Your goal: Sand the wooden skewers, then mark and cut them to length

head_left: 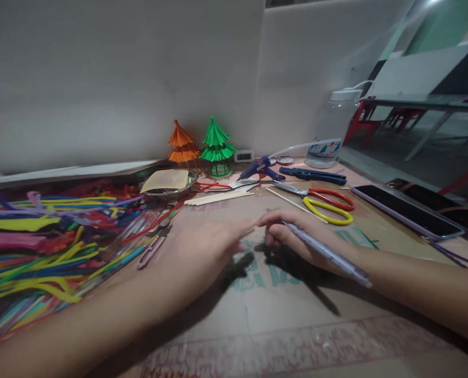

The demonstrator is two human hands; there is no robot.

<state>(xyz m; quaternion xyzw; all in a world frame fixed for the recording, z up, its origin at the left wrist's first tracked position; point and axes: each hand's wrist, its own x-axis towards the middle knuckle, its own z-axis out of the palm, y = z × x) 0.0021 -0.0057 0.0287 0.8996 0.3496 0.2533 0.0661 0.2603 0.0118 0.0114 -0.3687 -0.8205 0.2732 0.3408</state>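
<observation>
My right hand [297, 236] is closed around a light purple pen [324, 252], which slants down to the right across the hand. Close on its left is my left hand [218, 236], blurred, its fingers pointing toward the fingertips of the right one. What the left fingers hold, if anything, is hidden. Both hands are over a cardboard surface [273, 320] with green and reddish markings. Pale thin sticks [218, 197] lie just beyond the hands.
Colourful pipe cleaners [40, 252] cover the left side. Behind stand an orange tree [182, 142] and a green tree [217, 144]. A blue glue gun [259, 168], scissors [328, 210], a phone [407, 210] and a clear bottle [332, 126] are at the back and right.
</observation>
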